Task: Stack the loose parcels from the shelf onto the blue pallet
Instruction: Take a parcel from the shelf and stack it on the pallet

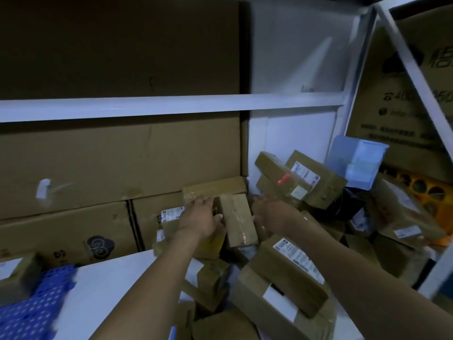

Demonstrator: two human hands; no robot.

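Observation:
A small brown taped parcel (239,219) stands tilted in the middle of a heap of loose parcels on the shelf floor. My left hand (201,217) holds its left side, thumb on the front face and fingers over the top corner. My right hand (269,212) holds its right side, and its fingertips are hidden behind the parcel. The blue perforated pallet (31,305) lies at the lower left, with one brown parcel (17,273) on its far corner. A larger labelled parcel (286,273) lies under my right forearm.
Big cardboard cartons (117,163) fill the shelf behind a white crossbeam (171,106). More parcels (308,177), a pale blue plastic bin (355,163) and an orange tray (426,190) crowd the right. A slanted white shelf post (414,69) stands at the far right.

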